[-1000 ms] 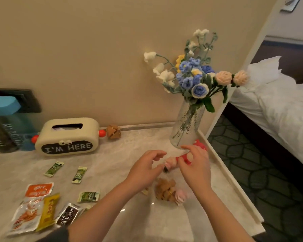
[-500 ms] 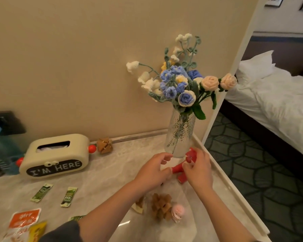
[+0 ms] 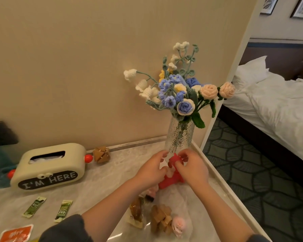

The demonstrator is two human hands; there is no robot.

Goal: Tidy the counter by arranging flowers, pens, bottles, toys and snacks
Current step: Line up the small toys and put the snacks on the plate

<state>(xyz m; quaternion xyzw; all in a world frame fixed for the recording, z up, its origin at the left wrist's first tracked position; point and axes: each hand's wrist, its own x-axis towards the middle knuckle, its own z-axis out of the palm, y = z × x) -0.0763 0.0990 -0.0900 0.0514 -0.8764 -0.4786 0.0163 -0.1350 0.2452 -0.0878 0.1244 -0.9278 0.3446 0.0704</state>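
Cream plastic marks the far left, where the tissue box point(image 3: 47, 170) sits against the wall; in front of it lie the green sachets point(image 3: 35, 206), and an orange snack packet point(image 3: 16, 235) pokes in at the bottom edge; just right of the box a wooden puzzle point(image 3: 101, 154) rests by the wall.

At the centre the left hand point(image 3: 152, 169) curls its fingers round the near side of the red toy point(image 3: 171, 179), whose base rests on the counter point(image 3: 112, 172); the right hand point(image 3: 191, 169) pinches the toy's top from the other side; both are closed on it. Below them lie a pink toy point(image 3: 177, 225), a second wooden block and a wrapped snack, close together.

The risk is straight behind the fingers; the glass vase point(image 3: 180, 137) stands just beyond the toy, tall and narrow, with the crochet flowers point(image 3: 182, 89) spreading wide above it. A knuckle or the toy's head nudging the glass could probably tip it toward the wall or the right-hand edge, which is near; the top-heavy bunch would help it go. The toy looks small-footed too; set down carelessly it may topple onto the pieces below.
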